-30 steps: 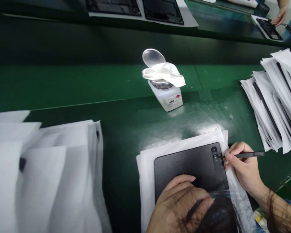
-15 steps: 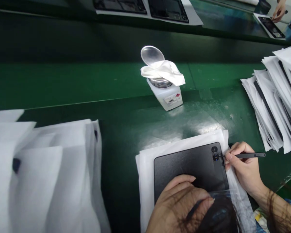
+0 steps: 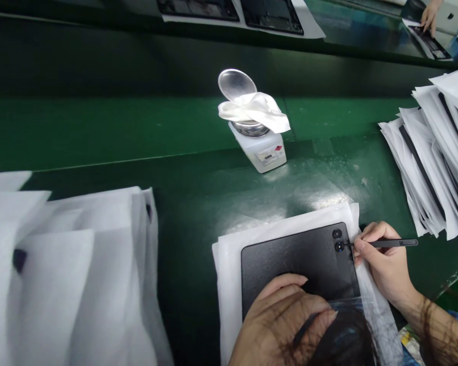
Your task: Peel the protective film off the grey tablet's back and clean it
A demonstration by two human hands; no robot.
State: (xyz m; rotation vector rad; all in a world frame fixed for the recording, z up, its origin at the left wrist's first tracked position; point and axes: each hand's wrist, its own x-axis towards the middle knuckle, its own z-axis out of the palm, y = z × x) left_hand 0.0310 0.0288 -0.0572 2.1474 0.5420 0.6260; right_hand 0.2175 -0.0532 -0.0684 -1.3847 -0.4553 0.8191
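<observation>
A black tablet point(image 3: 286, 254) lies back up on white foam sheets point(image 3: 229, 284), with two round camera lenses point(image 3: 338, 240) near its upper right corner. My left hand point(image 3: 278, 325) rests curled over the lower part of the tablet, steadying it. Clear film point(image 3: 368, 325) shows beside its thumb; whether those fingers also hold the film is unclear. My right hand point(image 3: 385, 259) pinches black tweezers point(image 3: 399, 243), their thin tip at the tablet's edge beside the lower lens. Dark hair strands blur the bottom of the view.
A white dispenser bottle point(image 3: 263, 152) with its metal lid raised and a white cloth point(image 3: 257, 109) on top stands beyond the tablet. White sleeves stand in stacks at left point(image 3: 72, 264) and right point(image 3: 427, 168). Tablet parts point(image 3: 270, 15) lie on the rear ledge; another person's hand point(image 3: 430, 18) works there.
My hands and the tweezers stay almost in place, the view shifting slightly. Far right, the other person's hand has moved left and down onto a tablet part.
</observation>
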